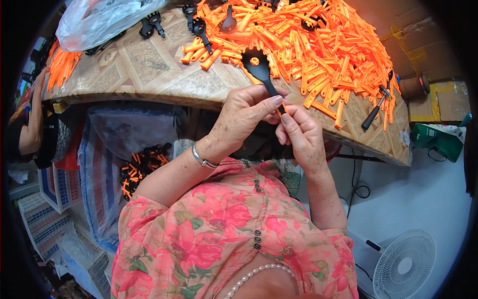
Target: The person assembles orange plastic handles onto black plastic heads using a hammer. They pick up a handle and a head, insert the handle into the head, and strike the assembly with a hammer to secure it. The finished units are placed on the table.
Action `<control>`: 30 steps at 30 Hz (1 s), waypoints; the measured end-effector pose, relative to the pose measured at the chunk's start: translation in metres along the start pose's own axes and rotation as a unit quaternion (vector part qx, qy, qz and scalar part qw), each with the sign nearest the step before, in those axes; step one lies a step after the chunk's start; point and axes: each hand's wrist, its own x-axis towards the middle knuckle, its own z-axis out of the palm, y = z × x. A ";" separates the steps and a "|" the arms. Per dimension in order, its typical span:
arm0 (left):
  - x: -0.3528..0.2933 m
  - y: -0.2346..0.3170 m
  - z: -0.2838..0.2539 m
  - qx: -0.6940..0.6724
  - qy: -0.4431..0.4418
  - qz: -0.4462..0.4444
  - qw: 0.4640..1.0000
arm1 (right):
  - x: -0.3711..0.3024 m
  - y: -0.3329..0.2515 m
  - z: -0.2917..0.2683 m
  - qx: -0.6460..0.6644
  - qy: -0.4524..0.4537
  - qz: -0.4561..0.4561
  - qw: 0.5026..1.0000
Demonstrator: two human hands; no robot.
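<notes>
A black spaghetti server [260, 74] with a toothed rim and a hole in its bowl is held between my hands at the table's near edge. My left hand [244, 117] pinches its neck between thumb and fingers. Just below, my right hand [304, 132] closes on the lower end, where a bit of orange shows between the fingertips; most of that end is hidden. Beyond the bowl lies a large heap of orange handles [318, 60]. To its left sit another black server head [200, 29] and a brown spoon-shaped head [229, 22].
A hammer [376, 110] lies at the table's right edge, near a brown roll [415, 86] and cardboard. Clear plastic [102, 25] covers the far left, where another person's arm [35, 112] shows. An open bag [102, 174] holds orange-and-black pieces below; a fan [404, 265] stands lower right.
</notes>
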 end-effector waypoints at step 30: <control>0.010 -0.010 -0.017 -0.044 0.088 -0.020 0.995 | 0.149 -0.011 -0.084 -0.648 0.166 -0.264 0.695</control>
